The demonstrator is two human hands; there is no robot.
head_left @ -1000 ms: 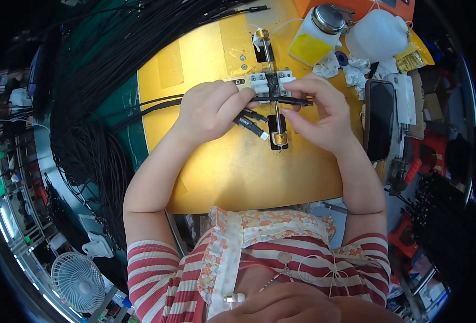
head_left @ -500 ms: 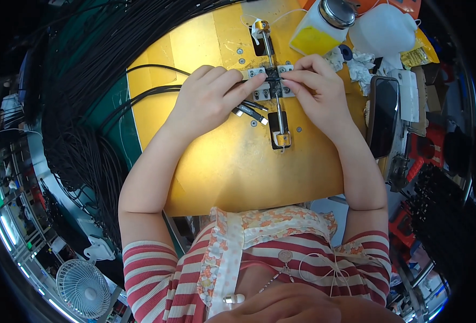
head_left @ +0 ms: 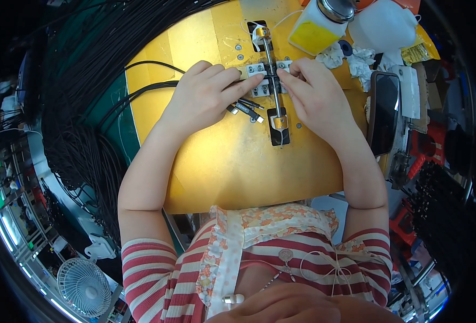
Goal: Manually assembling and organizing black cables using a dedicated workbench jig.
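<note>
Clamped in our left hand (head_left: 204,98), cables (head_left: 153,86) look light, pliable, best held behind plugs (head_left: 247,110); grip unconfirmable for right hand (head_left: 319,92).

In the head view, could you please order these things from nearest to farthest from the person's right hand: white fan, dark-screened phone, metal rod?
From the right hand:
1. Metal rod, just left of its fingertips.
2. Dark-screened phone, to the right of the hand.
3. White fan, far off at the picture's lower left.
</note>
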